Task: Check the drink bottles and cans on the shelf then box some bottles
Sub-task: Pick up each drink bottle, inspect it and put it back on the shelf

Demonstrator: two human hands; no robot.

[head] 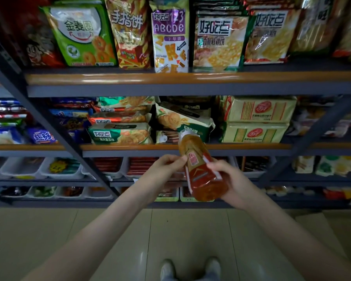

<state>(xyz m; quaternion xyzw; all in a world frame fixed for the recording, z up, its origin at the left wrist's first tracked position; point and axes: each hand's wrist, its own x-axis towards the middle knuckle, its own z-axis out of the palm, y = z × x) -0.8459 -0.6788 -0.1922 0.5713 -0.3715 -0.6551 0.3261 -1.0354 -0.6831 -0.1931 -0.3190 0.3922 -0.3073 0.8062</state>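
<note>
You're holding an amber plastic drink bottle (203, 179) with a red label and a whitish cap out in front of you, both hands on it, level with the edge of the middle shelf. It's lying tilted, the cap pointing up and away toward the shelving and the base pointing back down toward you.

Your right hand (231, 179) is doing the main holding: its grip is wrapping round the lower half of the bottle, with fingers curling over the red label. Your left hand (166, 169) is working the other side, its grip pinching the bottle near the upper edge of the label, thumb tip pressing against the plastic.

Behind the bottle, a dark grey metal shelving unit with orange-brown edge strips (190, 78) is filling the view. On the top shelf a green biscuit bag (79, 33) and a purple-and-white letter-biscuit bag (169, 39) are standing upright side by side with other snack bags. On the middle shelf, pale yellow cracker packs (257, 120) are sitting stacked two high, just right of the bottle's cap. Lower down, white plastic trays (22, 167) are lining the shelf to the left of your hands; what's lying in them is too dim to make out.

You're standing on a beige tiled floor (109, 240), and the toes of your pale shoes (190, 268) are showing at the bottom edge.
</note>
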